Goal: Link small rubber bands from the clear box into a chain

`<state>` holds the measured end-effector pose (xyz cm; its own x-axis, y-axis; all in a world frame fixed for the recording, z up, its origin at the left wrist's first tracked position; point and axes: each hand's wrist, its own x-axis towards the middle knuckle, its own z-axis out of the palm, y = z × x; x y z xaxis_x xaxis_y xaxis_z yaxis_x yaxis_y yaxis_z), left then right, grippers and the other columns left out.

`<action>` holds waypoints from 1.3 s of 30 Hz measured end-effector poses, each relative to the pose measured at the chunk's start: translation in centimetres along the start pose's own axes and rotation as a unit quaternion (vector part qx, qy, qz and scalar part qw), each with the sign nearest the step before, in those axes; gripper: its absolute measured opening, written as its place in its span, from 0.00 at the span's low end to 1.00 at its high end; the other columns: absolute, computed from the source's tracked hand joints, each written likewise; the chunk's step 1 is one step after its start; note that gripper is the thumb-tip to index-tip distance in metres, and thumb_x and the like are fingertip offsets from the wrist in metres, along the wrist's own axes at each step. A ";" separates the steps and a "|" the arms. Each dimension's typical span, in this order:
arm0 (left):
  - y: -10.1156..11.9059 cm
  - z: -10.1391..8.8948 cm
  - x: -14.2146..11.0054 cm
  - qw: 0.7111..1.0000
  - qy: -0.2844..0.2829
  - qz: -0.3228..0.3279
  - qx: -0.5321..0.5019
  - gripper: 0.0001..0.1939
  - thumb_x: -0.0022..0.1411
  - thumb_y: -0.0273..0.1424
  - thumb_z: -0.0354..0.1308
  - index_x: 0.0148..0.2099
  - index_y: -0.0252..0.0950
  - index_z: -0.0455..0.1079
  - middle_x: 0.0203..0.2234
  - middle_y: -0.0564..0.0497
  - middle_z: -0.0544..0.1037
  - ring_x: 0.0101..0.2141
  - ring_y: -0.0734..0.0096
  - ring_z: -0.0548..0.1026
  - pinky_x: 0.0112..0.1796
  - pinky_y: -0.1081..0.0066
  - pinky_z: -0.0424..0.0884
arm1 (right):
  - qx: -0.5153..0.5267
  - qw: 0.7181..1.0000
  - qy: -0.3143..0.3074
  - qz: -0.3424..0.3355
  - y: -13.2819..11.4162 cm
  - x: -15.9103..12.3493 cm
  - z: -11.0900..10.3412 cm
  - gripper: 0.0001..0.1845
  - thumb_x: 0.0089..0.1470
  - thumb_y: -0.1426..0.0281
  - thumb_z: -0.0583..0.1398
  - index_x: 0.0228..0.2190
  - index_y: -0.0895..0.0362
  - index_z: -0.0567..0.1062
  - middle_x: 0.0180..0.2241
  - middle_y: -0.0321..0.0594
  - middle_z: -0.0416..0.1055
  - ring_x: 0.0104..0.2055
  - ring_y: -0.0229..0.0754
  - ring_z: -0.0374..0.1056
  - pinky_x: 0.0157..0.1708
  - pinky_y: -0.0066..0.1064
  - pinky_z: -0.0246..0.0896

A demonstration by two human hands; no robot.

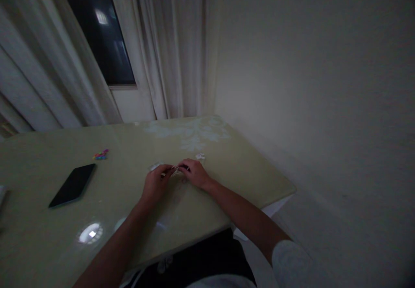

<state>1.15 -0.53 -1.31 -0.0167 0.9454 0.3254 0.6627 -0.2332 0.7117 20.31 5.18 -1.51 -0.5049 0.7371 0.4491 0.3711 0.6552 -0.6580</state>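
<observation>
My left hand (pixel 156 183) and my right hand (pixel 194 173) meet over the middle of a pale green table (pixel 39 232). Both have their fingers pinched together on a small whitish object (pixel 175 170) held between them, too small and dim to name. A small clear piece (pixel 154 166) lies on the table just beyond my left hand. Another small white piece (pixel 200 156) lies just beyond my right hand.
A black phone (pixel 73 185) lies flat to the left. Small coloured bits (pixel 100 154) sit behind it. Curtains (pixel 168 46) and a dark window (pixel 97 29) stand behind the table, and a plain wall (pixel 308 85) is at the right. The table's right corner (pixel 290 189) is near.
</observation>
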 end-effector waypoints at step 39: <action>-0.7 -1.9 0.3 0.988 -0.116 0.094 -0.027 0.22 0.70 0.41 0.52 0.59 0.40 0.77 0.55 0.43 0.83 0.56 0.52 0.79 0.59 0.55 0.72 | 0.107 0.993 -0.043 -0.014 0.4 -0.3 -0.3 0.17 0.65 0.79 0.59 0.52 0.56 0.79 0.45 0.42 0.82 0.48 0.42 0.77 0.53 0.34 0.69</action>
<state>-0.73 -0.53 -0.53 0.2803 0.9092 0.3079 0.5966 -0.4163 0.6861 20.82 5.24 -1.75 -0.5809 0.6960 0.4221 0.1860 0.6183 -0.7636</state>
